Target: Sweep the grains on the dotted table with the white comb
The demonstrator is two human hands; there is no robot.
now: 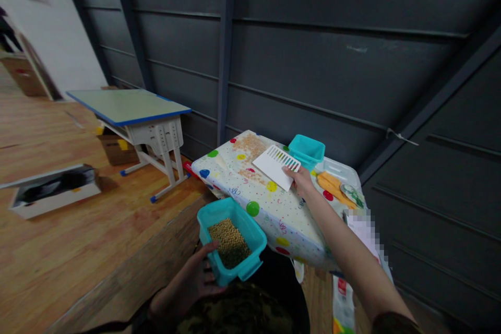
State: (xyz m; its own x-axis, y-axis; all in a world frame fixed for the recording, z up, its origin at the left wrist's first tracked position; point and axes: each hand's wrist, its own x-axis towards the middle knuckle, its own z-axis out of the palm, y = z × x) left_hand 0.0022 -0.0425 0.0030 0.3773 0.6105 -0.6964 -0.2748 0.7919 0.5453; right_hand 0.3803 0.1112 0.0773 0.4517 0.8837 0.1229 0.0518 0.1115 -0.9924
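Note:
My left hand (203, 271) grips the near left side of a turquoise plastic container (250, 227), held in front of the table's edge. Inside it lies a heap of round tan beans (229, 240). With my right hand (299, 178) I hold a flat white slotted scraper (274, 167) by its right end, its row of slots facing the wall. Just left of the scraper, pale orange-brown grains (250, 151) are scattered over the balloon-patterned tablecloth (223, 172). A second turquoise container (307, 148) stands behind my right hand.
On the table's right are an orange cloth (332, 188), a white tray (342, 169) and a clear packet with green print (352, 194). A dark panelled wall (297, 73) rises behind. To the left stand a school desk (133, 104) and an open white box (58, 193).

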